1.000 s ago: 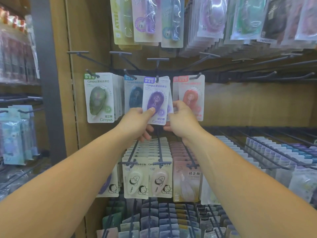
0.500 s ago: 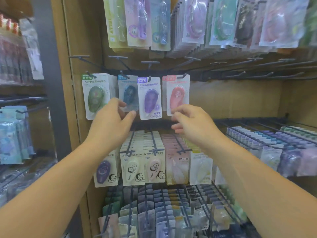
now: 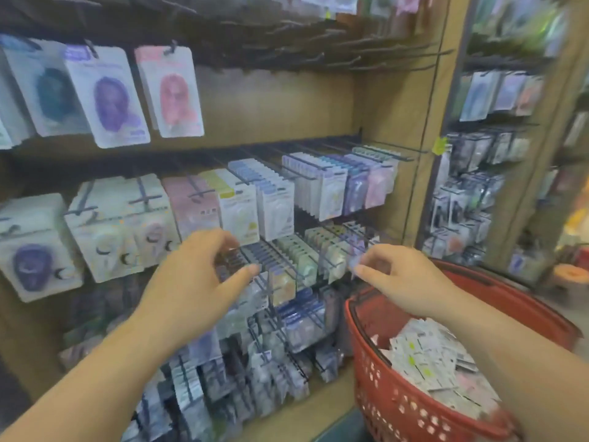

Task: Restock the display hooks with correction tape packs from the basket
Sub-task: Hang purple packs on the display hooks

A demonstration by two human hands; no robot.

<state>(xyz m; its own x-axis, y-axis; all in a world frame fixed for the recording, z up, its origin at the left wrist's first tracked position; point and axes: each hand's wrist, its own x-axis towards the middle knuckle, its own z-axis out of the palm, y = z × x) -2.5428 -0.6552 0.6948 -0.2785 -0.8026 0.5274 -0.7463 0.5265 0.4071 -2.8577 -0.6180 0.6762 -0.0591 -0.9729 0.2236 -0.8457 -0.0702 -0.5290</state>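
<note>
Your left hand (image 3: 197,282) and right hand (image 3: 403,282) both hover loosely curled and, as far as the blur shows, empty. The right is just above the left rim of the one red basket (image 3: 398,406), where the correction tape packs (image 3: 427,355) lie in a heap too blurred to count. Three hung packs face you at the top rail's left end, teal pack (image 3: 51,90), purple pack (image 3: 111,100) and pink pack (image 3: 175,94), but the bare hooks (image 3: 366,59) toward its right end suggest most restocking remains.

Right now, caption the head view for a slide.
Left hand and right hand hover before stocked hooks, beside a red basket of tape packs.
</note>
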